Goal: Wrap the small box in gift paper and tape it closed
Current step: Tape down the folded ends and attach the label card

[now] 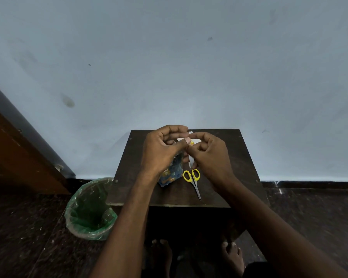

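We see the small box (172, 171), already covered in blue patterned gift paper, lying on the dark tabletop (225, 189) toward its left-middle, mostly hidden under our left wrist, with only its near end showing. Above it, our left hand (162, 149) is raised with its fingers curled and the thumb reaching right to meet the fingertips of our right hand (210, 152), which is curled too; the two hands come together over the far middle of the tabletop, pinching something small between them. What they pinch is too small and too hidden to name, so we cannot tell whether it is tape. A white sheet of paper (192, 137) shows behind and below the fingers, with a spot of yellow near the left thumb tip. Just right of the box lie the yellow-handled scissors (192, 180), handles far and blades pointing toward the near edge. On the floor to the left of the tabletop stands a bin lined with a green plastic bag (90, 209). A pale blue wall (169, 67) rises behind.
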A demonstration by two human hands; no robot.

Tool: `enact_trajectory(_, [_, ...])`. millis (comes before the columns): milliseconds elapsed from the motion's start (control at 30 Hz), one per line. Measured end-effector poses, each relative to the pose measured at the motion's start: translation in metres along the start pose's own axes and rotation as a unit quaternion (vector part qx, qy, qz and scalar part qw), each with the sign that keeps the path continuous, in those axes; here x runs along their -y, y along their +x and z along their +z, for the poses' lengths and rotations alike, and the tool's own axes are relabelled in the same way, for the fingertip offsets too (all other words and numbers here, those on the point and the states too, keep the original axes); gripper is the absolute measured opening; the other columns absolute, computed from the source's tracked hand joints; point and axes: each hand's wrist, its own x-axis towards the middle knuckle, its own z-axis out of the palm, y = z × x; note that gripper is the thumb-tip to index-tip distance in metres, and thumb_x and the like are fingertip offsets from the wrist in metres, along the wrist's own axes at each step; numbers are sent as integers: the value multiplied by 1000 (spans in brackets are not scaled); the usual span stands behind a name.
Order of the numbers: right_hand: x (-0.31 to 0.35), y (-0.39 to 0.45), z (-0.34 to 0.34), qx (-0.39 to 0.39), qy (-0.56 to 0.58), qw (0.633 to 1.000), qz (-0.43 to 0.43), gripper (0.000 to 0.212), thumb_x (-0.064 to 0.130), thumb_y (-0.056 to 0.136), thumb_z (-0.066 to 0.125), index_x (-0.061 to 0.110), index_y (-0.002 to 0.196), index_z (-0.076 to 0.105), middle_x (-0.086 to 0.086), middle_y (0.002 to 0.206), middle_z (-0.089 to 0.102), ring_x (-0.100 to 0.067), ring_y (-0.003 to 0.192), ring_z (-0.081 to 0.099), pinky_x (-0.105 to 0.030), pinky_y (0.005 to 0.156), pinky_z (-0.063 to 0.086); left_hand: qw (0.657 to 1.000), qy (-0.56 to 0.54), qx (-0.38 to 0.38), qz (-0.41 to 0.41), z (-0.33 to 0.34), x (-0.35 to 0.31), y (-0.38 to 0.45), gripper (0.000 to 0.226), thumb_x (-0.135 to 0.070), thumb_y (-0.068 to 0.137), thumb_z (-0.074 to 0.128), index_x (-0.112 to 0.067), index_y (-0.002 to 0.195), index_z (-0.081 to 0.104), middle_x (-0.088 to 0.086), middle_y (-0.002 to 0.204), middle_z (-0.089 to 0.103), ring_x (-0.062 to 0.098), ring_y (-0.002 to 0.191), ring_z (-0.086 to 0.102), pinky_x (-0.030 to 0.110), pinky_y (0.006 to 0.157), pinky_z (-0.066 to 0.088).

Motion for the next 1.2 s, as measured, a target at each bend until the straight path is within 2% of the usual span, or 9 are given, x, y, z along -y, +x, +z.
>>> enact_trajectory(133, [-1,0,-3,7,19,1000,10,28,2,91,72,12,116,66,-9,72,75,-24,60,73,-32,55,56,1000,-6,-3,-6,1,-2,-2,28,-2,88,84,-14,112,78,1,91,83,24,87,81,27,69,64])
enact_trajectory(233, [-5,3,-5,-9,-24,999,24,30,4,84,65,18,110,69,-3,72,74,-20,63,71,-39,62,60,1000,17,-23,-4,0,4,1,27,-9,87,87,-19,111,79,-1,91,83,19,92,81,39,87,64])
enact_trajectory(367, [-19,12,-14,-58,-232,970,31,25,4,83,61,23,97,70,6,85,75,-17,84,69,-39,76,58,999,31,-37,-8,0,8,3,26,-10,87,86,-22,110,79,-4,89,83,14,92,80,43,93,64])
enact_trajectory(500, [-34,17,-22,72,-426,901,49,19,6,82,67,22,77,75,9,81,73,-14,86,70,-28,74,50,997,65,-37,9,3,9,2,24,-12,90,85,-26,108,79,-8,86,82,6,91,79,36,91,64])
enact_trajectory(633, [-46,11,-12,100,-457,882,57,6,20,83,74,22,86,69,6,91,70,-18,90,66,-32,74,51,995,86,-43,14,5,9,2,24,-14,89,85,-27,109,80,-12,86,82,1,93,77,31,91,61])
enact_trajectory(767, [-57,11,-4,105,-493,864,6,34,40,80,82,18,91,58,-1,99,57,-23,95,54,-37,71,45,995,92,-43,15,4,10,2,24,-14,90,84,-27,109,80,-13,86,82,0,93,77,28,89,60])
enact_trajectory(900, [-55,18,-7,141,-510,848,-18,10,21,86,77,24,92,70,-1,98,61,-27,101,60,-34,71,45,995,93,-41,17,3,10,1,24,-14,90,84,-29,108,79,-13,87,82,-1,93,76,27,88,59])
enact_trajectory(1033, [-47,18,-17,169,-546,820,-44,32,5,89,67,22,115,75,-5,111,67,-29,112,56,-39,82,51,994,97,-39,18,3,9,1,25,-15,90,85,-33,106,78,-13,86,82,-1,92,76,27,88,59])
enact_trajectory(1200, [-46,18,-22,98,-514,851,-46,24,16,81,76,22,105,72,2,108,62,-26,111,59,-36,73,50,995,96,-24,12,3,9,0,25,-13,90,85,-28,109,80,-10,87,82,2,90,77,28,88,61])
